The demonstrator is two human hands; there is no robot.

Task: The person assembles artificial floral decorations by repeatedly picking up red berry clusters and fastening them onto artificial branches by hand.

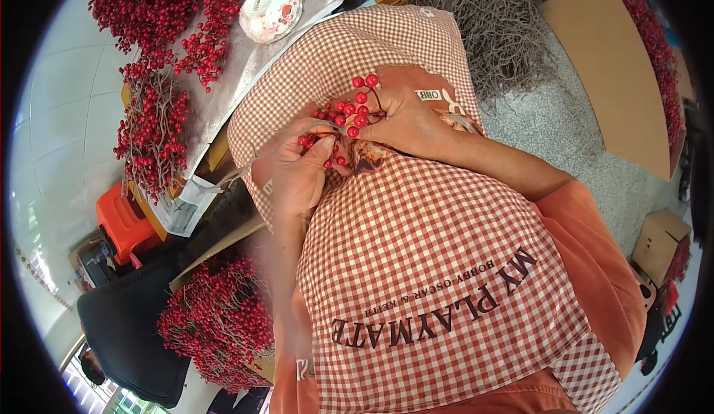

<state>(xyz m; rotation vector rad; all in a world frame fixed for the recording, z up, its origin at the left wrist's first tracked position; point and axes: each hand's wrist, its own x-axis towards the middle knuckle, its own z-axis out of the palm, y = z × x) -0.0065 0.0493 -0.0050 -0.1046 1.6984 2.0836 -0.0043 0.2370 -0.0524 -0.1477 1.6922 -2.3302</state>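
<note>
In the head view my left hand (301,172) is closed around a thin brown branch with red berries, its thumb and fingers pinched near the berries. My right hand (409,120) is closed at the same spot, fingertips pinching a berry sprig (355,109) with glossy red berries. Both hands almost meet above my lap. The grey-brown stem (249,165) runs out to the left from under my left hand. Beneath them spreads a red-and-white checked apron (416,243) with printed lettering. Where the sprig and branch join is partly hidden by my fingers.
Red berry branches (152,135) lie on the covered table (223,91) at the left, near a patterned white bowl (271,14). Bare twigs (483,31) are heaped at the back. A cardboard box (610,65) stands right; more berry branches (216,317) and a black chair (134,340) are lower left.
</note>
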